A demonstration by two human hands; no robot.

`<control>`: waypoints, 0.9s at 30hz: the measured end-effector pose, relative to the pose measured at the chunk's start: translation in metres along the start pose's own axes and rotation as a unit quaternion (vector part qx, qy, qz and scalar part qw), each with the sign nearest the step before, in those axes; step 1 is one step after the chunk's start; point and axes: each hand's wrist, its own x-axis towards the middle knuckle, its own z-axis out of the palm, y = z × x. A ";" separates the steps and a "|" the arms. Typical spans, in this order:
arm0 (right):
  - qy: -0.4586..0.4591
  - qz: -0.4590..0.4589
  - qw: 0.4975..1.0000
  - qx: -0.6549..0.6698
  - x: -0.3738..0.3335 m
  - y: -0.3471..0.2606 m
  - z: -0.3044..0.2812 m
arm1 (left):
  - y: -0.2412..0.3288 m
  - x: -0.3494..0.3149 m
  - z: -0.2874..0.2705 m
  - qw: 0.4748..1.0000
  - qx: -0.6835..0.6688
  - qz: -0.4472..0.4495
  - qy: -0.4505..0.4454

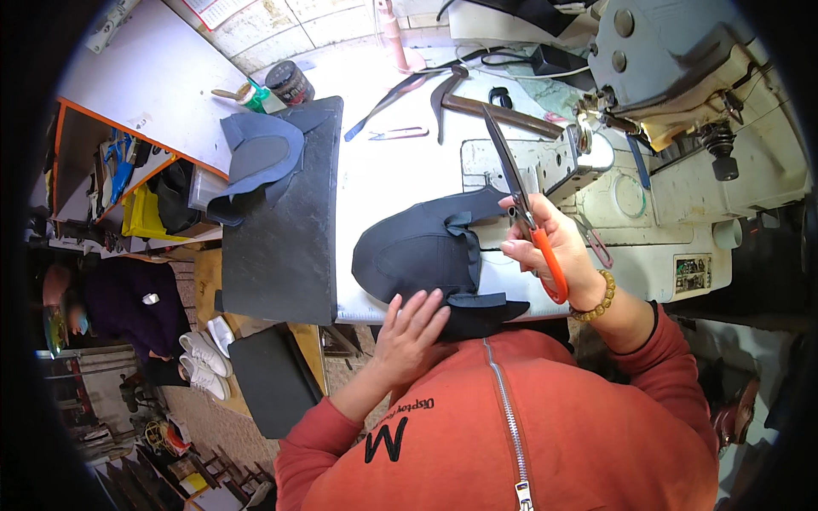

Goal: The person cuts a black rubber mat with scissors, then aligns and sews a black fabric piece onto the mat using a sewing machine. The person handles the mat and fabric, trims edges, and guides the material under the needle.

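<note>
A black shoe upper [417, 247] lies on the white table in front of me, its rounded toe to the left and its two side flaps to the right. My left hand [411, 335] rests on its near edge, fingers stretched out flat. In my right hand [554, 243] is a pair of scissors [550, 262] with orange handles. Their long dark blades point up and away, and look closed together. The fingers of that hand are beside the upper's far flap; whether they touch it I cannot tell.
A sewing machine [665, 81] stands at the right. Beyond the upper lie a hammer [503, 113] and thread snips [399, 134]. Pink-handled snips [599, 247] lie right of my right hand. At left, a dark board [277, 255] bears another upper [260, 157], near a dark jar [290, 83].
</note>
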 end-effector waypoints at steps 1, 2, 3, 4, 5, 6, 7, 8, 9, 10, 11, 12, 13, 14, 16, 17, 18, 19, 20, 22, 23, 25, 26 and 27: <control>0.001 0.011 1.000 -0.006 -0.004 0.004 -0.003 | -0.001 -0.002 0.008 0.994 0.094 0.039 -0.039; 0.008 0.028 0.999 -0.016 -0.007 0.008 -0.006 | -0.001 -0.003 0.016 0.983 0.166 0.070 -0.039; 0.002 0.022 1.000 -0.011 -0.010 0.012 -0.007 | 0.001 0.001 0.025 0.983 0.164 0.075 -0.035; 0.002 0.023 1.000 -0.007 -0.013 0.015 -0.007 | 0.003 0.006 0.034 0.981 0.172 0.090 -0.014; 0.003 0.022 1.000 -0.005 -0.016 0.018 -0.009 | 0.005 0.012 0.040 0.984 0.148 0.090 -0.031; 0.011 0.025 1.000 -0.015 -0.019 0.020 -0.011 | 0.004 0.020 0.045 0.985 0.132 0.091 -0.062; 0.018 0.027 0.999 -0.027 -0.022 0.021 -0.013 | 0.005 0.025 0.046 0.989 0.110 0.097 -0.036; 0.019 0.018 0.999 -0.035 -0.024 0.022 -0.017 | 0.005 0.032 0.044 0.992 0.077 0.092 -0.034; 0.021 0.007 0.998 -0.056 -0.027 0.023 -0.021 | 0.005 0.037 0.041 0.998 0.010 0.065 -0.005; 0.031 0.008 0.996 -0.078 -0.029 0.024 -0.025 | 0.003 0.042 0.035 0.997 -0.061 0.033 0.021; 0.029 -0.009 0.995 -0.094 -0.030 0.025 -0.028 | 0.002 0.047 0.027 0.989 -0.136 0.001 0.054; 0.026 -0.027 0.993 -0.110 -0.031 0.027 -0.032 | 0.003 0.048 0.017 0.956 -0.269 -0.099 0.058; 0.040 0.002 0.993 -0.110 -0.034 0.027 -0.034 | 0.004 0.053 0.009 0.866 -0.433 -0.232 0.096; 0.023 -0.014 0.989 -0.146 -0.036 0.028 -0.036 | 0.005 0.057 0.000 0.728 -0.573 -0.352 0.132; -0.001 0.013 0.973 -0.229 -0.038 0.027 -0.038 | 0.002 0.066 -0.020 0.636 -0.681 -0.323 0.166; -0.025 -0.055 0.966 -0.253 -0.039 0.027 -0.037 | 0.004 0.070 -0.028 0.606 -0.696 -0.338 0.187; -0.049 -0.064 0.951 -0.297 -0.040 0.024 -0.036 | 0.005 0.074 -0.035 0.572 -0.726 -0.318 0.210; -0.072 -0.057 0.944 -0.316 -0.041 0.021 -0.035 | 0.006 0.076 -0.042 0.572 -0.722 -0.325 0.215; -0.093 -0.055 0.937 -0.332 -0.043 0.018 -0.034 | 0.008 0.078 -0.048 0.570 -0.726 -0.316 0.218; -0.115 -0.062 0.935 -0.331 -0.043 0.012 -0.029 | 0.011 0.080 -0.055 0.573 -0.726 -0.307 0.227; -0.134 -0.031 0.938 -0.319 -0.043 0.007 -0.029 | 0.012 0.079 -0.057 0.576 -0.720 -0.308 0.233; -0.168 0.003 0.936 -0.308 -0.042 -0.001 -0.027 | 0.013 0.078 -0.059 0.559 -0.727 -0.318 0.238; -0.180 0.009 0.934 -0.309 -0.042 -0.005 -0.026 | 0.013 0.077 -0.060 0.567 -0.725 -0.304 0.244; -0.195 0.024 0.927 -0.320 -0.041 -0.010 -0.025 | 0.012 0.077 -0.060 0.573 -0.723 -0.295 0.250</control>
